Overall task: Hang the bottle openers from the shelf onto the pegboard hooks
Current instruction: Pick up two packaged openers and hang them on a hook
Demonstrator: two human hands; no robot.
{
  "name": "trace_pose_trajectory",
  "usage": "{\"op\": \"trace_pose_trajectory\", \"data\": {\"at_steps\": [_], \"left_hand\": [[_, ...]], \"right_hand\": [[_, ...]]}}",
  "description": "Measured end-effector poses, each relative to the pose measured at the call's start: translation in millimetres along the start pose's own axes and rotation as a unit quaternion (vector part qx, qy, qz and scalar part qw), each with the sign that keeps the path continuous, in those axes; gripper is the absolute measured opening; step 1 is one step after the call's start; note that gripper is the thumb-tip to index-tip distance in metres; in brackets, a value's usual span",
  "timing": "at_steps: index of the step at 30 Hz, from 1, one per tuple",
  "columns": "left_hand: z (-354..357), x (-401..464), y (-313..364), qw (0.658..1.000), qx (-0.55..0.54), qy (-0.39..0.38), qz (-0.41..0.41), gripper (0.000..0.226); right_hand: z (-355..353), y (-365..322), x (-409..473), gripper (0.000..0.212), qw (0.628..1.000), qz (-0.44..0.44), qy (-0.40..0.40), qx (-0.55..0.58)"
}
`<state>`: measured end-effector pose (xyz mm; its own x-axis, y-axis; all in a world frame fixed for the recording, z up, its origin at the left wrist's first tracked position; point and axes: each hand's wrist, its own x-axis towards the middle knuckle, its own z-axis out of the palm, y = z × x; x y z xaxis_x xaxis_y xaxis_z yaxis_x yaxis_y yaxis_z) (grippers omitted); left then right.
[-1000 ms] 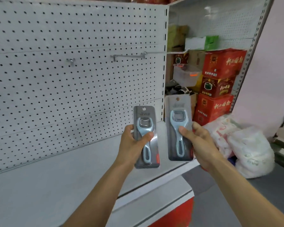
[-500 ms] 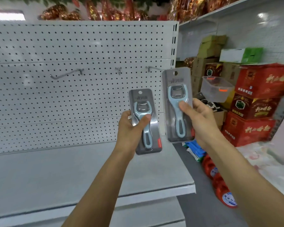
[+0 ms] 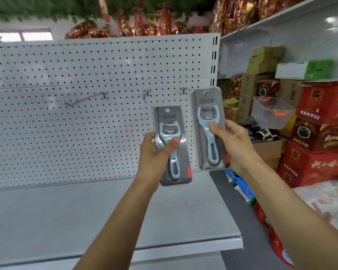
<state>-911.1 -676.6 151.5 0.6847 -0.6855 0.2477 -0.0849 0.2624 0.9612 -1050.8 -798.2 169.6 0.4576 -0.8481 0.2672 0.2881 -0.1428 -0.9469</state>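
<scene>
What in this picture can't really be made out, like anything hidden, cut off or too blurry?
- Right-hand hook, head view: its end is covered by the right package, so whether the hang hole is on it is unclear.
- Left package: printed lettering too small and blurred to read.
- Left hand and right hand: fingers behind the cards are hidden.
- Greenery at top: motion-blurred, cut by the frame edge.

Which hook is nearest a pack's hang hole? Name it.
The rightmost hook, by the pegboard's right edge. The right hand's pack has its hole right beside it; the middle hook and long left hook are farther off.
</scene>
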Motion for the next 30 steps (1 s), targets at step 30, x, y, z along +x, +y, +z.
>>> {"op": "trace_pose_trajectory", "data": {"at_steps": [30], "left_hand": [[-4.5, 39.9, -6.8, 1.000, 0.001, -0.017, 0.014, 0.038]], "right_hand": [[20.1, 43.4, 106.3, 0.041, 0.990, 0.071, 0.069, -0.101]]}}
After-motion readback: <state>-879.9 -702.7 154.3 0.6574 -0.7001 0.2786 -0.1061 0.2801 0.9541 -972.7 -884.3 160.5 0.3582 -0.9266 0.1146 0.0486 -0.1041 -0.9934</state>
